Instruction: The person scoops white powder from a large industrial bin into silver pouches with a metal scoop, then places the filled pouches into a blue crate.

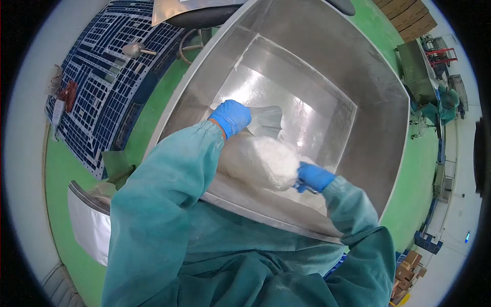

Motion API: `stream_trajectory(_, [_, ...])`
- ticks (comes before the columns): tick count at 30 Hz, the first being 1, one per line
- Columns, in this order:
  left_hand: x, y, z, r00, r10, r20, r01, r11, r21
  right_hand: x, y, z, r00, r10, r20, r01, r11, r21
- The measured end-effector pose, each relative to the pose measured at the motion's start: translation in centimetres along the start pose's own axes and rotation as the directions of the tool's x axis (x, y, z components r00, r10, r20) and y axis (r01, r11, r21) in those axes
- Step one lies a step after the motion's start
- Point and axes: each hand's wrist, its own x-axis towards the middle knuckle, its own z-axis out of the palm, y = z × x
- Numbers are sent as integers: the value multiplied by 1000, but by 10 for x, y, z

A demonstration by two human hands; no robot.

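Observation:
My left hand [231, 117], in a blue glove, is closed in a fist on a clear plastic sheet, like the mouth of a bag [268, 120]. Just below it, a rounded mass of white powder [271, 163] sits low over the near side of a steel bin [376, 120], slightly blurred. At the right end of that mass, my gloved right hand [313, 176] has its fingers curled in. A small shiny piece shows under those fingers, but I cannot tell what it belongs to. White dust coats the bin's floor and near wall.
Dark blue plastic pallets [110, 77] lie on the green floor to the left, with a metal scoop [134, 49] on them. A silvery bag [89, 222] is at lower left. On the right are a steel table [417, 71], a person in green [447, 102] and cardboard boxes [409, 266].

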Motion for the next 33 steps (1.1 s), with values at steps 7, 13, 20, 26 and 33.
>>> stream_trajectory(7, [3, 1, 9, 1000, -1, -16, 1, 1000, -3, -21, -109, -7, 788, -550, -276, -158, 252, -955])
stream_trajectory(13, [0, -3, 3, 997, -67, -37, 64, 995, -79, -8, -129, 3, 611, -782, -124, -425, -192, -884])
stream_trajectory(20, [1, -6, 20, 990, -56, -133, 48, 997, -63, 81, 49, -76, 320, -441, -839, -386, 748, -540])
stream_trajectory(26, [-1, -6, 9, 991, -82, -103, 74, 994, -84, 154, 178, 21, 944, -118, -309, -132, 723, -679])
stream_trajectory(33, [-1, -5, 8, 989, -125, -82, 111, 982, -152, 115, 140, -20, 974, 191, 118, -183, 980, -79])
